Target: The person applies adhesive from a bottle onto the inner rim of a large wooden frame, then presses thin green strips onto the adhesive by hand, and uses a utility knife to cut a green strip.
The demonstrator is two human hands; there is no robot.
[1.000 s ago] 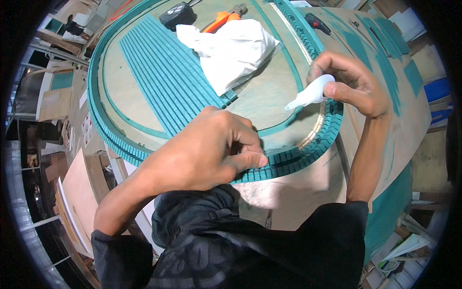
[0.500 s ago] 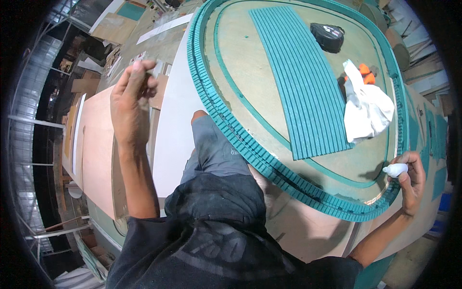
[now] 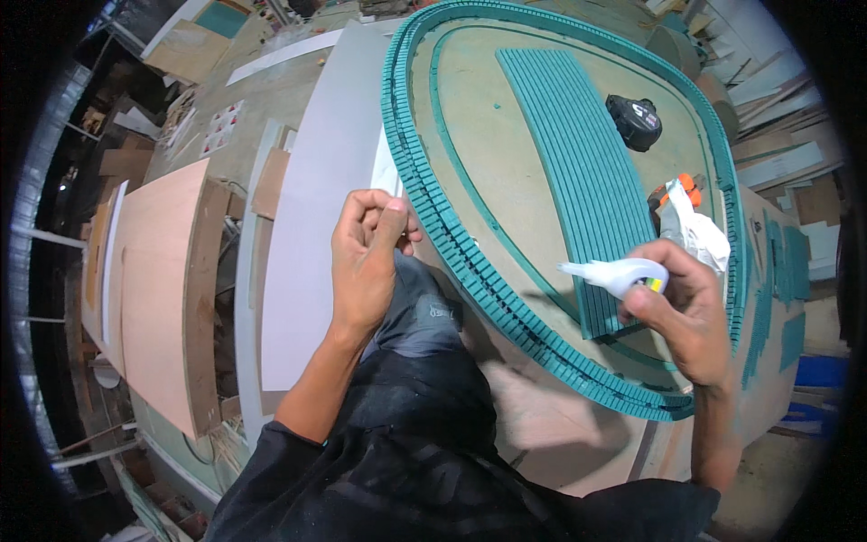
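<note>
My right hand (image 3: 688,312) grips a small white glue bottle (image 3: 623,273), its nozzle pointing left above the lower end of a panel of teal slats (image 3: 578,163). The panel lies on a large oval wooden board whose rim (image 3: 452,237) is lined with small teal blocks. My left hand (image 3: 366,262) hovers just left of that rim, over my knee. Its fingers are curled with the thumb pressed against them, and I cannot see anything between them.
A black tape measure (image 3: 639,122) rests on the board at the back right. A white rag (image 3: 697,233) and an orange-handled tool (image 3: 677,188) lie near my right hand. A grey sheet (image 3: 312,262) and a plywood panel (image 3: 153,298) are on the left.
My left hand came in from the far left to the teal rim. My right hand brought the glue bottle up and leftward over the slats. The view has turned.
</note>
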